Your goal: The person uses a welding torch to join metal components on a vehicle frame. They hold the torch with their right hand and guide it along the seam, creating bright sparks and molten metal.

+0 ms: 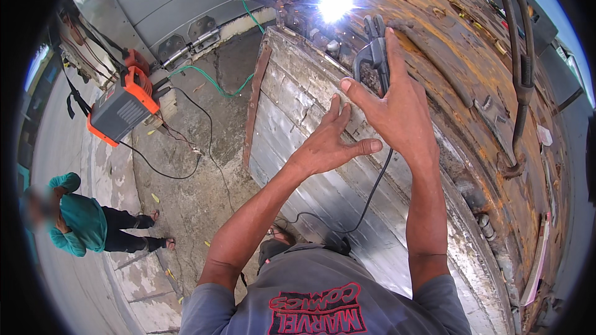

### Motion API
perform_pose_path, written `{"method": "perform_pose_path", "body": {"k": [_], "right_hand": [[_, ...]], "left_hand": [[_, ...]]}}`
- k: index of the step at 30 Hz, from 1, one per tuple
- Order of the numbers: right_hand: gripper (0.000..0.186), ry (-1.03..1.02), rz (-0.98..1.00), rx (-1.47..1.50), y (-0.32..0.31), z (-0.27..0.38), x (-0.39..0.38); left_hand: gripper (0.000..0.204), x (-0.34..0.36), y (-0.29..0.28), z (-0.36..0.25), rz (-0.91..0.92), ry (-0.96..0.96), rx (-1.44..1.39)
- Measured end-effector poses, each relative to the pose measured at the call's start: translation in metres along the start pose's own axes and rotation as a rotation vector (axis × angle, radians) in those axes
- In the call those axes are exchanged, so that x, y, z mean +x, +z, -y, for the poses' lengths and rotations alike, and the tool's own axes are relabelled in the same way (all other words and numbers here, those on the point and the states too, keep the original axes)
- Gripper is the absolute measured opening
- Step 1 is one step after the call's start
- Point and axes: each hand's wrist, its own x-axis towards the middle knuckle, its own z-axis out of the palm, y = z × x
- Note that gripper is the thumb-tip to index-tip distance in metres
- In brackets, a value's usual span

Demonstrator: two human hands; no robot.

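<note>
My right hand (403,111) grips a dark electrode holder (376,56) above the panel's far edge, with a finger stretched along the tool. A glaring white-blue welding arc (336,3) burns just beyond the holder; the glare hides the electrode's tip and the spot it meets. Fingers spread, my left hand (332,142) rests on the upper part of a worn silver panel (282,146), left of the right hand and holding nothing. A black cable (371,193) hangs below my right hand and runs down across the panel.
An orange-and-grey welding machine (123,109) sits at the left, with a green cable (217,87) looping from it. A person in a teal top (84,217) stands at far left. Right of the panel lies a rusty metal bed (462,40); a dark hooked bar (523,90) rises over it.
</note>
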Motion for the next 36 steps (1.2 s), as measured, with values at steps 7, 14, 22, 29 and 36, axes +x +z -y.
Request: {"method": "perform_pose_path", "body": {"k": [7,14,22,29,36], "right_hand": [[0.109,-0.017,-0.005,0.011,0.0,-0.001,0.001],[0.109,0.022,0.021,0.015,-0.001,0.001,0.002],[0.11,-0.013,0.002,-0.012,0.002,-0.003,0.002],[0.109,0.002,0.006,0.003,0.002,-0.002,0.002],[0.111,0.035,-0.125,0.001,-0.003,0.0,-0.002]], "left_hand": [[0.164,0.0,0.0,0.0,0.005,-0.012,0.007],[0.164,0.0,0.001,0.002,-0.004,0.002,0.023],[0.163,-0.001,0.0,-0.001,0.0,-0.001,-0.008],[0.162,-0.001,0.001,0.002,-0.007,-0.005,-0.002],[0.16,-0.003,0.001,-0.004,-0.017,-0.011,0.01]]}}
